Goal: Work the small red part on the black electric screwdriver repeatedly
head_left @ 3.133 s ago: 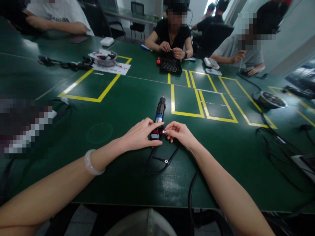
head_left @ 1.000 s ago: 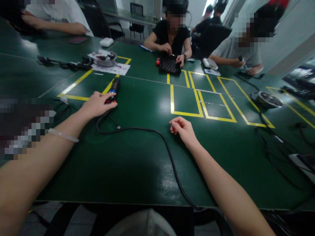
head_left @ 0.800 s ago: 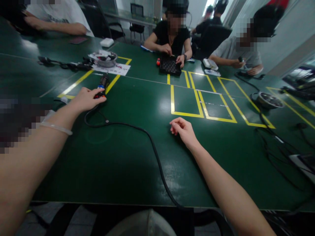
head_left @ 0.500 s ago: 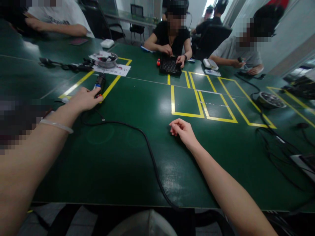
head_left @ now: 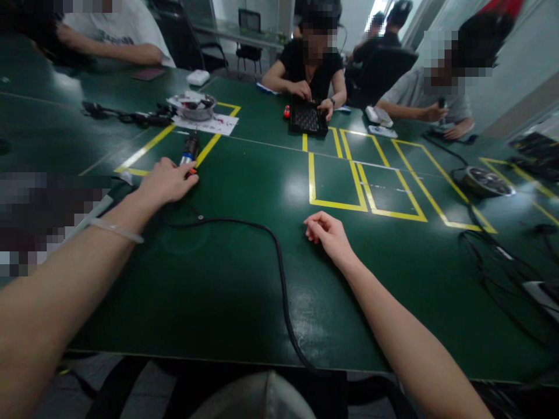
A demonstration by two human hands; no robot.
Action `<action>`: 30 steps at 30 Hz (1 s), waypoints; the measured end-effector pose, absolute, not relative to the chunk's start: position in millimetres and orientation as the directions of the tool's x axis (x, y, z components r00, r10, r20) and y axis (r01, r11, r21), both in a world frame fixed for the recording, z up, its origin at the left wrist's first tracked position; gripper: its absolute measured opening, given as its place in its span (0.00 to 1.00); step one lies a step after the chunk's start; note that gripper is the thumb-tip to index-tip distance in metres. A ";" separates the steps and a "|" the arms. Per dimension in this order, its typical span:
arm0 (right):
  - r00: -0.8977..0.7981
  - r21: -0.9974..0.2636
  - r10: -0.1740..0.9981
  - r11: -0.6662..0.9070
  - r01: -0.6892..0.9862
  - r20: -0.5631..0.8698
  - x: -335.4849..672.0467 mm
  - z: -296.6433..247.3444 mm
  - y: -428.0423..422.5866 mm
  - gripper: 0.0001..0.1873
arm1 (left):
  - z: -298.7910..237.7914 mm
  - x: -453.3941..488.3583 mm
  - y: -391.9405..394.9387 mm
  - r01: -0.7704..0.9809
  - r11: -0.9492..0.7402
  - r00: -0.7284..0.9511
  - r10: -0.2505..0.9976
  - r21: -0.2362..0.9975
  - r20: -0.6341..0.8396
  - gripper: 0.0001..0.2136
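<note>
My left hand [head_left: 168, 181] is closed around the near end of a dark cylindrical tool [head_left: 190, 149]. The tool has a silver-and-blue band and an orange part by my fingertips; its far end points away from me. It lies at or just over the table inside a yellow tape outline [head_left: 151, 145]. A black cable [head_left: 279, 262] runs from near this hand to the front table edge; where it joins is hidden. My right hand [head_left: 329, 235] rests on the green table [head_left: 227, 291], fingers loosely curled together, with nothing visible in them.
Beyond the tool, a round metal dish [head_left: 196, 107] with small parts stands on white paper [head_left: 225, 124]. A co-worker across handles a black compartment tray [head_left: 308, 119]. Another metal dish [head_left: 489, 181] and tangled cables [head_left: 480, 244] lie right. A blurred-out object [head_left: 48, 215] sits left.
The view has shifted slightly, so the scene sits further right. My left hand and the tool have moved a little rightward. My right hand stays put. The right co-worker's hand has raised an object upright.
</note>
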State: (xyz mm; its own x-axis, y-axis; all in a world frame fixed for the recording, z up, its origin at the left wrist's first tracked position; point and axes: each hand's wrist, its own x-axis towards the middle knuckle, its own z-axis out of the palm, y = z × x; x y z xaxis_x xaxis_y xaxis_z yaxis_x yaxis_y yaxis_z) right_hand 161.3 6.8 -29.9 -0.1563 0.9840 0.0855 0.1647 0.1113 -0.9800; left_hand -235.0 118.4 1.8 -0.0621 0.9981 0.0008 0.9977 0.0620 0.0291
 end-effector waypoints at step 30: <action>-0.302 -0.921 0.950 0.190 0.341 0.083 149.6 -24.7 -6.3 0.10 | 3.6 -27.6 -15.4 0.852 -0.522 0.517 0.850 0.035 0.103 0.22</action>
